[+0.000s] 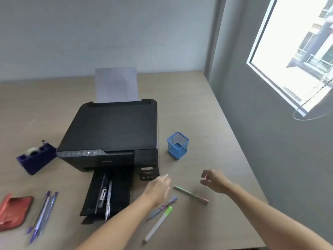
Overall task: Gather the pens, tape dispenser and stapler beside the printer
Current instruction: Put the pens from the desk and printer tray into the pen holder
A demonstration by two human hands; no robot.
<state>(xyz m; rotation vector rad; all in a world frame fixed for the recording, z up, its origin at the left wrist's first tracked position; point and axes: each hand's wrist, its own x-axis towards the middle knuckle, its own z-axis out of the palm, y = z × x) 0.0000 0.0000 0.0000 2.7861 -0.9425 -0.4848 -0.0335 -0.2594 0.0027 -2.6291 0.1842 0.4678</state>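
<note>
The printer [111, 130] is black, with pale grey-white paper [117, 85] behind it. To its left sits my dark purple tape dispenser [36, 157]; nearer me on that side, a red pouch [14, 212] and purple-and-white pens [42, 215]. To the printer's right stands a blue mesh pen cup [178, 145]. In front of that corner lie a green pen with a pink cap [191, 194], a lilac patterned pen [163, 207] and a white pen with a lime-green cap [158, 223], all on the beige woodgrain desk [207, 109]
</note>
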